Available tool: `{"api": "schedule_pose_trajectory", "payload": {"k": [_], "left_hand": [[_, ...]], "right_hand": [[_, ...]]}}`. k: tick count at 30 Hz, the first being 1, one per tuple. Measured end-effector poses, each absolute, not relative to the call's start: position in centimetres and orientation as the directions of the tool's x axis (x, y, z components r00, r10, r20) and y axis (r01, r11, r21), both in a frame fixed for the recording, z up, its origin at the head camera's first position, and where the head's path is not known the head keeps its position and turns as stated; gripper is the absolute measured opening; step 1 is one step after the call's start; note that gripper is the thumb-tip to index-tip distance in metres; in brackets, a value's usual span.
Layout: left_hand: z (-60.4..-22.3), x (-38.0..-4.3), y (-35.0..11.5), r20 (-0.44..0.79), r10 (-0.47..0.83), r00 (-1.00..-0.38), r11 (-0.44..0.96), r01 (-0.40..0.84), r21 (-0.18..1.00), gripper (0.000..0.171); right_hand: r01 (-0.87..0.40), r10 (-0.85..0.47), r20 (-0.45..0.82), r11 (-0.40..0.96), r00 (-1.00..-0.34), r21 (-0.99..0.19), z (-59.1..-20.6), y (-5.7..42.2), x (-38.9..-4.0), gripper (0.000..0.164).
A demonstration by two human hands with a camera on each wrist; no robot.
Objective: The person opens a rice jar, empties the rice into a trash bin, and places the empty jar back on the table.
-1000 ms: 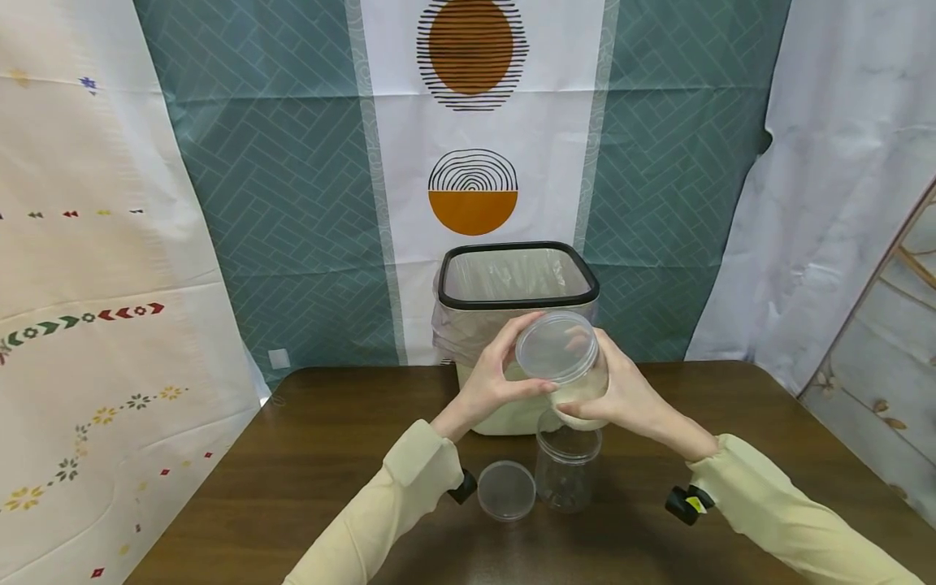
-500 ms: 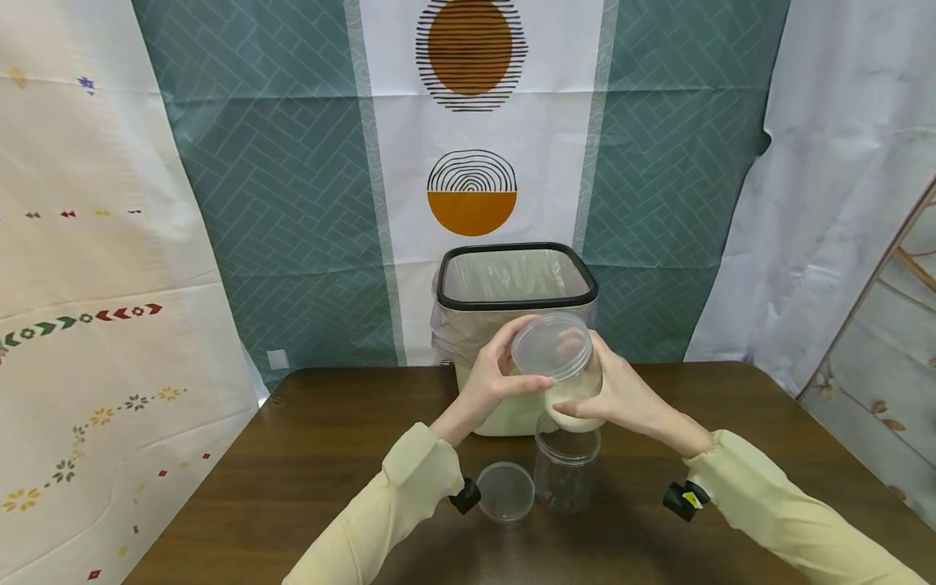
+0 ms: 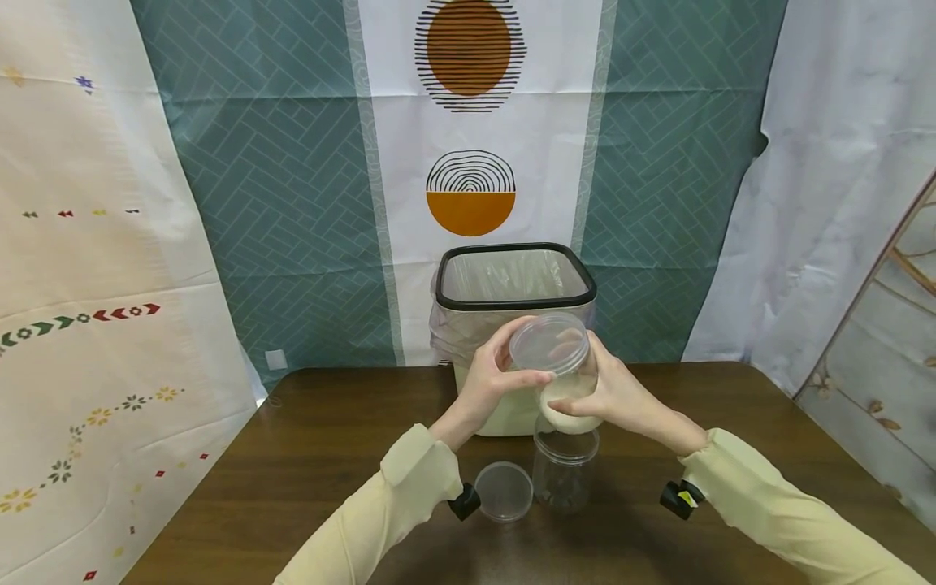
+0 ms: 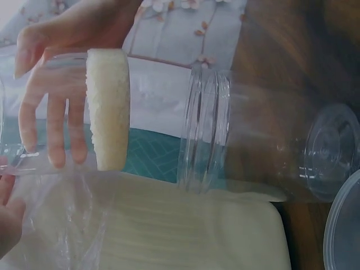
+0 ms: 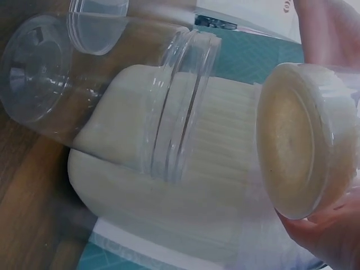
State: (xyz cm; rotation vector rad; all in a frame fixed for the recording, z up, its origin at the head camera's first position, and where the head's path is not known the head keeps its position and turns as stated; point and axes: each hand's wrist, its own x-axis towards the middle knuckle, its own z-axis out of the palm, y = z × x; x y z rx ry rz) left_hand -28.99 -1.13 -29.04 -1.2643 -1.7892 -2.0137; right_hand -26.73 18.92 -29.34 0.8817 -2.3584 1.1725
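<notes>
Above the table, both hands hold a clear plastic jar with a translucent lid. The left hand grips around the lid, thumb in front. The right hand grips the jar's body from the other side. The jar leans, and a pale, grainy layer lies at its bottom. The right wrist view shows the jar's base. Below it a second clear jar, without a lid, stands upright on the table. Beside that jar lies a loose translucent lid.
Right behind the hands stands a cream bin with a black rim and a clear plastic liner. The dark wooden table reaches to patterned curtains at the back and sides.
The held jar and both hands have drifted slightly left and a little lower. The grip looks the same throughout, and the jar and lid on the table stay in place.
</notes>
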Motion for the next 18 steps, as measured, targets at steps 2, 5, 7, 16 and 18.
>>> {"api": "schedule_pose_trajectory", "payload": {"k": [2, 5, 7, 16, 18], "left_hand": [[-28.7, -28.7, -1.2, 0.66, 0.389, -0.642, -0.245, 0.619, 0.746, 0.062], [-27.9, -27.7, -1.2, 0.662, 0.366, -0.655, -0.209, 0.635, 0.744, 0.061], [-27.4, -27.0, -1.1, 0.666, 0.342, -0.663, -0.188, 0.646, 0.739, 0.06], [-26.8, -25.7, -0.5, 0.649, 0.218, -0.728, -0.154, 0.631, 0.76, 0.057], [-26.7, -25.5, -0.3, 0.636, 0.187, -0.748, -0.154, 0.618, 0.771, 0.058]], "right_hand": [[-0.68, -0.365, 0.576, 0.468, -0.731, -0.565, -29.3, 18.8, -26.8, 0.079], [-0.7, -0.352, 0.616, 0.482, -0.705, -0.527, -29.2, 18.6, -27.0, 0.08], [-0.71, -0.338, 0.64, 0.491, -0.69, -0.505, -29.2, 18.4, -27.2, 0.08], [-0.692, -0.277, 0.662, 0.503, -0.696, -0.517, -29.3, 17.5, -27.0, 0.082], [-0.691, -0.268, 0.666, 0.502, -0.696, -0.52, -29.3, 17.3, -27.0, 0.083]]}}
